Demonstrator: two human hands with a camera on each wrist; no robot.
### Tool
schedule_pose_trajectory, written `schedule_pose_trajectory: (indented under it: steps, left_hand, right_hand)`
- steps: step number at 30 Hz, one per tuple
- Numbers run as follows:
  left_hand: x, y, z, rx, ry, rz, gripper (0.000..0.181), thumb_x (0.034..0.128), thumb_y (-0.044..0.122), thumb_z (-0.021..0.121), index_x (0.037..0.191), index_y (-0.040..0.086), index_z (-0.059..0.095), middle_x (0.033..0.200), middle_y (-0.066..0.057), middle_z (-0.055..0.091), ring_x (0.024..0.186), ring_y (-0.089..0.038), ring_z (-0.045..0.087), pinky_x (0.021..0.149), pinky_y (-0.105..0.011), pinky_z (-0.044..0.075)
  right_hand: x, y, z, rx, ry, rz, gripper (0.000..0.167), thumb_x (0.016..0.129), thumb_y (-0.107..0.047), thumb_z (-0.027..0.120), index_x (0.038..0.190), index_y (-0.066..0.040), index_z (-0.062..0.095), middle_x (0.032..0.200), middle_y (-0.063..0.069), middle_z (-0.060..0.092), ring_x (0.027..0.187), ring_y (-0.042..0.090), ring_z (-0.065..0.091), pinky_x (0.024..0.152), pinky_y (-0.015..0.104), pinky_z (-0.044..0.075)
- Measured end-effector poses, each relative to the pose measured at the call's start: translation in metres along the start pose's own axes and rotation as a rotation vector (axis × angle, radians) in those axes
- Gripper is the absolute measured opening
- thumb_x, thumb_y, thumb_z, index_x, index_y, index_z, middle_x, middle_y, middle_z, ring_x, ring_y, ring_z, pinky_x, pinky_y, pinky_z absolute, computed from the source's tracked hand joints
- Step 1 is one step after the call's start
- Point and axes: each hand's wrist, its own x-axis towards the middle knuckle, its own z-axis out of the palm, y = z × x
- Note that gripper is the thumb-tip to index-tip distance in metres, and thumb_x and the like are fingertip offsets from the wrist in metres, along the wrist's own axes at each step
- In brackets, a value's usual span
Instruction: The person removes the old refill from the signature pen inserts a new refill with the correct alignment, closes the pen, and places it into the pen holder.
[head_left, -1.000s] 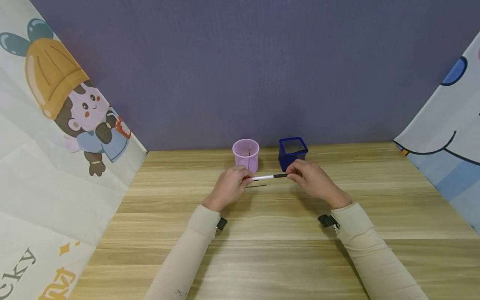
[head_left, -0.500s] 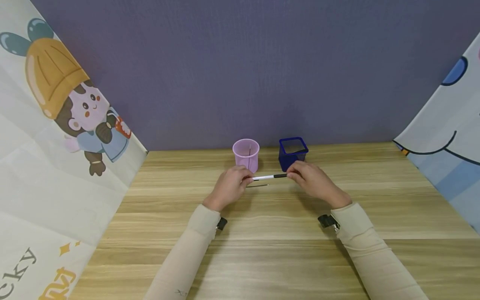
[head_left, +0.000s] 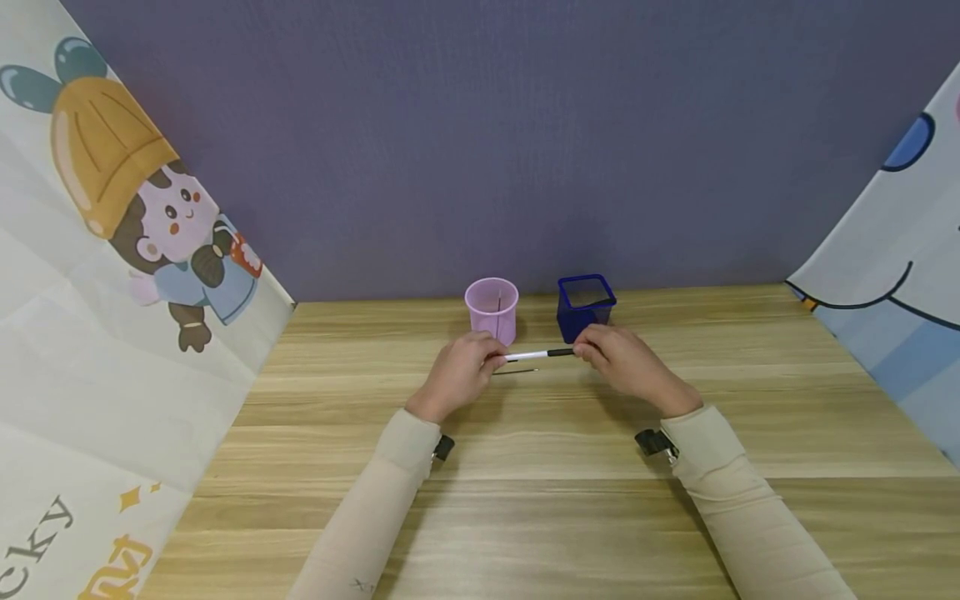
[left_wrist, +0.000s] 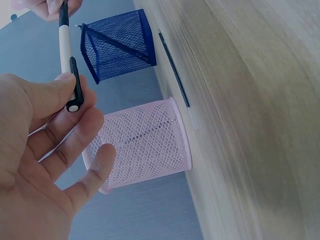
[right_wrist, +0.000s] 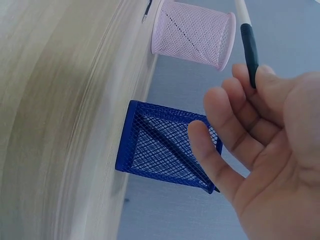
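A ballpoint pen point(head_left: 527, 356) with a white barrel, black grip section and black clip point(left_wrist: 76, 80) spans the gap between my hands, level above the table. My left hand point(head_left: 456, 377) pinches its clip end between thumb and finger, the other fingers spread loosely in the left wrist view. At the black end, my right hand point(head_left: 628, 367) pinches the grip section point(right_wrist: 249, 50) between thumb and fingers. On the table just below the pen lies a thin dark pen refill point(left_wrist: 174, 69), partly hidden by the left hand in the head view.
Behind the left hand stands a round pink mesh pen cup point(head_left: 507, 327) holding a thin dark stick. A square blue mesh pen holder point(head_left: 573, 324), with a dark pen-like stick leaning inside, stands behind the right hand. A purple-grey panel point(head_left: 480, 150) rises at the table's back edge.
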Motion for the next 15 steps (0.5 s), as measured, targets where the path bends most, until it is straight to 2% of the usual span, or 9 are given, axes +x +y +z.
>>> schedule_pose_trajectory:
  steps: [15]
  left_hand:
    - [0.0001,0.0013,-0.0005,0.000,0.000,0.006,0.011,0.0951,0.016,0.073,0.102,0.010,0.078,0.096,-0.002,0.073,0.093,-0.020,0.069,0.086,-0.039,0.059]
  right_hand:
    - [-0.0012,-0.0002,-0.0006,-0.009,-0.018,-0.011,0.023,0.106,-0.017,0.055,0.087,-0.011,0.065,0.077,-0.002,0.058,0.067,0.010,0.049,0.066,0.032,0.045]
